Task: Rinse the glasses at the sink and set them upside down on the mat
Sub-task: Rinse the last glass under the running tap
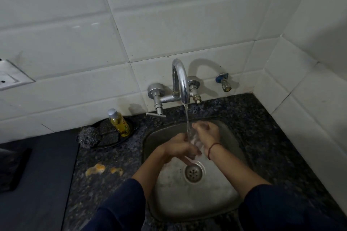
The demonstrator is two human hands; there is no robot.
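**Glass held under the running tap**

Both hands are over the steel sink, holding a clear glass between them in the stream of water from the curved tap. The left hand has its fingers curled round the nearer end. The right hand, a red thread at its wrist, curls its fingers over the farther end, where the water strikes. The glass lies tilted above the drain, its outline faint through the water. On the speckled counter to the left, a yellow bottle and a steel scrubber sit on a black dish, with yellow scraps lying nearer.
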